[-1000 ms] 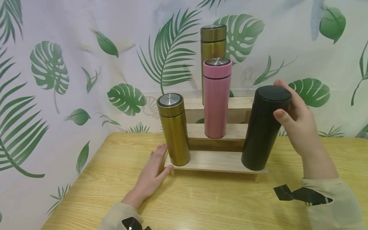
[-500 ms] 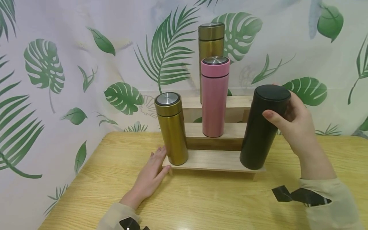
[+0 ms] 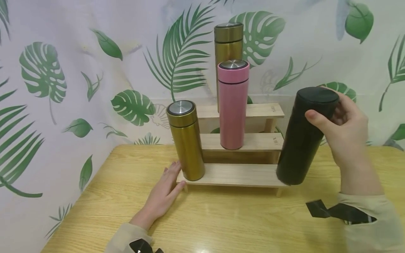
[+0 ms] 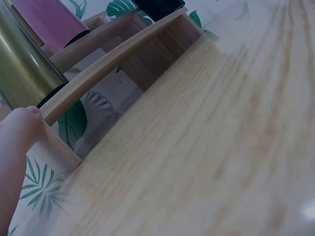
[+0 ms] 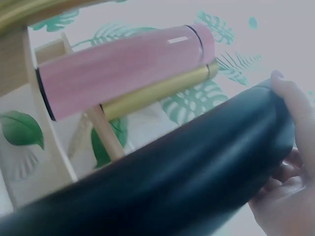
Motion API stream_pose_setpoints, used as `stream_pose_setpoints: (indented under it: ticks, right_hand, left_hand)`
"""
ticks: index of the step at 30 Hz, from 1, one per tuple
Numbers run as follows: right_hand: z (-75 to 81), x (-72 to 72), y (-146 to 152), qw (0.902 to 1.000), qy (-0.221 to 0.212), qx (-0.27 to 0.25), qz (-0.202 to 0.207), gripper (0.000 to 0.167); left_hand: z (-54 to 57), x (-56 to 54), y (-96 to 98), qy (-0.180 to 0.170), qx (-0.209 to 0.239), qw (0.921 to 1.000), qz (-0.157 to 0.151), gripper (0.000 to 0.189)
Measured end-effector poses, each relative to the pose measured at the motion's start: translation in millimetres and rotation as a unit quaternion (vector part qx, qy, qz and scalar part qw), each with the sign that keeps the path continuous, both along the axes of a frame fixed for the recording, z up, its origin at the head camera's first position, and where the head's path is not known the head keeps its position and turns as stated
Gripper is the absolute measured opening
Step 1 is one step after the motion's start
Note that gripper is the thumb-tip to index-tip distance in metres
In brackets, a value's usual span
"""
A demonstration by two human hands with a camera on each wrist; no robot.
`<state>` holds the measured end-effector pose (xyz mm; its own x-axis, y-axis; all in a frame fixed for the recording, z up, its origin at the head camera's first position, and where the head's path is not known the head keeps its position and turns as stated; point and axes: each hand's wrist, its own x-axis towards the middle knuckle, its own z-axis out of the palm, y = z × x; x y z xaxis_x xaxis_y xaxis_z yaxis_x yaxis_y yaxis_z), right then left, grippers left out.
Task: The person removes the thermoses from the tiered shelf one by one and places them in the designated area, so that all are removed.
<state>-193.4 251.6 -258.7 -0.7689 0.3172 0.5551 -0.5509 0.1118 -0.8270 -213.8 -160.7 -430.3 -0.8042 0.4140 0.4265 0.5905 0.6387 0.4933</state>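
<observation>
Matte black cylindrical bottle [image 3: 305, 137] in its grasp, the person's right hand [image 3: 346, 130] wraps the upper part, thumb across the front and fingers behind. The bottle is at the right end of the pale wooden lowest shelf [image 3: 240, 174], its base partly past that end; whether it touches the board cannot be told. The left hand [image 3: 164, 191] holds nothing loose: its fingers lie extended at the shelf's left end, thumb at the front corner, just beside a shiny gold metal bottle [image 3: 186, 144] with a silver-topped cap. A glossy pink bottle [image 3: 233, 112] stands on the middle shelf [image 3: 259, 142], with a second gold bottle [image 3: 228, 45] behind it.

The step in hand seems to be moving the black bottle at the shelf's end; placing or removing it cannot be told apart. Either way, the next move likely calls for a firm grip, a level base and a steadied shelf.
</observation>
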Motion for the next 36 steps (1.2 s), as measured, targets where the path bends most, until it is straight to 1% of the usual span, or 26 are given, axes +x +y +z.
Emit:
stream_pose_setpoints:
  ticks: [3,6,8,10,11,13,17,20,22,25,27,29,32,33,36]
  right_hand:
    - [1.3,0.1,9.9,0.9996,-0.01,-0.013,-0.021,0.051]
    - [1.6,-0.8,21.2,0.9962,-0.052,0.015,-0.069,0.053]
    - [1.1,-1.6,28.2,0.9883,-0.093,0.049,-0.11,0.058]
    - [0.1,-3.1,34.5,0.9769,-0.129,0.076,-0.152,0.062]
    - [-0.8,-3.6,37.5,0.9718,-0.144,0.081,-0.168,0.064]
    - [-2.4,-5.2,43.5,0.9648,-0.162,0.078,-0.192,0.068]
    - [-7.2,-9.9,54.6,0.9589,-0.169,0.052,-0.221,0.073]
    - [-13.5,-14.6,62.6,0.9546,-0.163,0.033,-0.247,0.075]
    - [-18.5,-18.1,67.9,0.952,-0.15,0.015,-0.266,0.075]
    - [-26.6,-20.6,77.1,0.9397,-0.145,0.021,-0.309,0.083]
    - [-29.9,-21.6,83.0,0.9344,-0.149,0.018,-0.323,0.089]
    - [-32.2,-21.3,88.0,0.9239,-0.175,0.032,-0.339,0.095]
    - [-33.0,-23.6,92.1,0.921,-0.19,0.021,-0.34,0.091]
    - [-33.6,-24.1,92.8,0.9185,-0.194,0.025,-0.344,0.09]
    - [-36.3,-26.5,94.2,0.9163,-0.192,0.024,-0.351,0.088]
  left_hand:
    - [0.1,0.0,0.0,0.001,0.001,1.0,0.0,0.06]
    - [-0.2,0.2,0.0,0.0,0.002,1.0,-0.001,0.06]
    - [-0.3,-0.1,-0.2,-0.001,0.003,1.0,-0.001,0.06]
    - [0.0,0.1,-0.3,-0.003,0.004,1.0,-0.001,0.061]
    - [0.2,0.1,-0.2,-0.003,0.004,1.0,-0.002,0.061]
    - [0.5,0.0,0.0,-0.005,0.004,1.0,-0.002,0.061]
    - [1.4,0.5,-0.1,-0.007,0.006,1.0,-0.003,0.06]
    - [2.2,1.0,0.0,-0.007,0.008,0.9999,-0.005,0.059]
    - [1.5,0.4,0.3,-0.003,0.007,0.9999,-0.006,0.059]
    - [1.2,0.0,0.5,0.001,0.008,0.9999,-0.009,0.06]
    - [1.0,-0.2,0.2,0.001,0.008,0.9999,-0.008,0.06]
    - [1.5,0.2,0.0,-0.003,0.01,0.9999,-0.009,0.06]
    - [1.3,0.0,-0.6,-0.003,0.01,0.9999,-0.008,0.059]
    - [1.1,0.0,-0.7,-0.003,0.01,0.9999,-0.007,0.059]
    - [0.6,-0.1,-0.5,0.001,0.008,0.9999,-0.007,0.06]
